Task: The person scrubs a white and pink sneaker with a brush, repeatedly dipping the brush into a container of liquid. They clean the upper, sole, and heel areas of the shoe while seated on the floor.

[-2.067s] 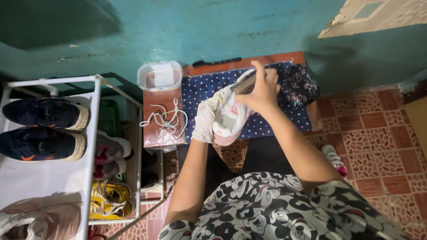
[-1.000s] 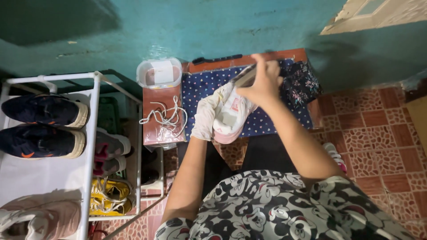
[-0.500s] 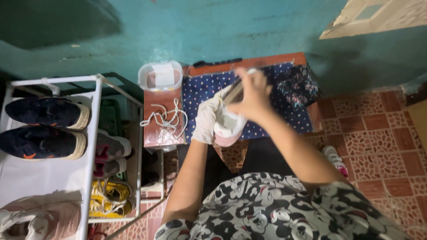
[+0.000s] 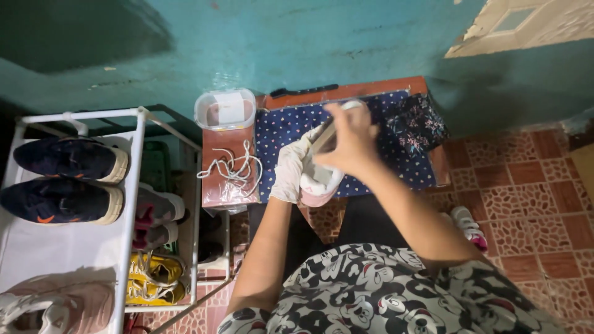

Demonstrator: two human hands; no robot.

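My left hand [image 4: 288, 173], in a white glove, grips a white sneaker with a pink sole [image 4: 320, 182] from its left side, above the front edge of a small table. My right hand [image 4: 351, 140] rests on top of the sneaker and holds a brush-like tool [image 4: 327, 131] against it; the hand is blurred and covers most of the tool. A loose white shoelace [image 4: 231, 168] lies on the brown table top [image 4: 218, 193] to the left of the sneaker.
A dotted blue cloth [image 4: 396, 162] covers most of the table, with a dark floral cloth [image 4: 419, 121] at its right end. A clear lidded plastic tub [image 4: 225, 109] stands at the table's back left. A white shoe rack [image 4: 133, 204] with several shoes stands at left. Another pink-and-white shoe [image 4: 468, 226] lies on the tiled floor.
My right hand has moved left and down across the top of the sneaker. My left hand keeps the sneaker in about the same spot.
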